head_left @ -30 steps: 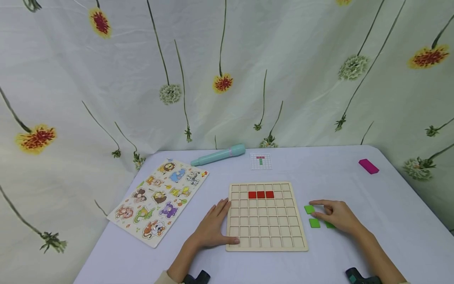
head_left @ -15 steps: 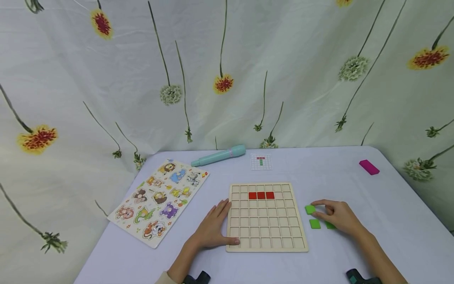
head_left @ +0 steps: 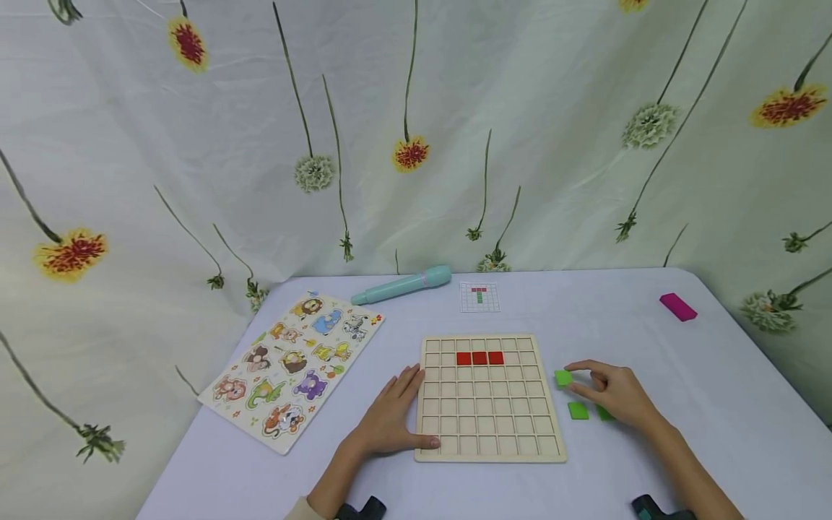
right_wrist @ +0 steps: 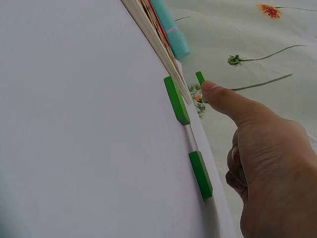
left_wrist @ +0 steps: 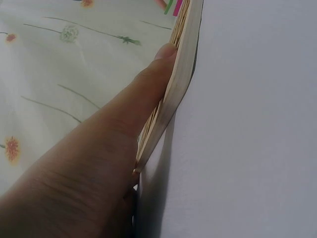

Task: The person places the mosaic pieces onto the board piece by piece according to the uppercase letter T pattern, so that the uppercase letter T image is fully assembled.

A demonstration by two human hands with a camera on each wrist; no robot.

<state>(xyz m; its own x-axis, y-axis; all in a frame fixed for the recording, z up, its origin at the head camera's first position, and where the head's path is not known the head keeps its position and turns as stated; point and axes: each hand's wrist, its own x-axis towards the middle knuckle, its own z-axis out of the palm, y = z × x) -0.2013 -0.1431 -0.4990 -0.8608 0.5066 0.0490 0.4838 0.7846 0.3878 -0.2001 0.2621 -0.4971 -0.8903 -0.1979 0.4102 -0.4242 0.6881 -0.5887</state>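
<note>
A pale wooden grid board (head_left: 484,406) lies flat, with three red square tiles (head_left: 479,358) side by side in its second row from the top. My left hand (head_left: 386,417) rests along the board's left edge with straight fingers. Its thumb (left_wrist: 161,67) lies over the near left corner. To the right of the board, my right hand (head_left: 617,396) pinches a green square tile (head_left: 562,378) between thumb and index finger. In the right wrist view that tile is raised off the table. Two more green tiles (head_left: 578,411) lie below, one partly hidden by the hand.
A small pattern card (head_left: 490,301) with a red and green T lies behind the board. A teal pen-shaped thing (head_left: 401,285) is beside it. An animal puzzle board (head_left: 276,404) lies at left, a magenta block (head_left: 678,307) at far right. Flowered cloth hangs behind.
My right hand has raised the pinched green tile from the table and shifted it slightly left and away from me. The left hand stays on the board's edge.
</note>
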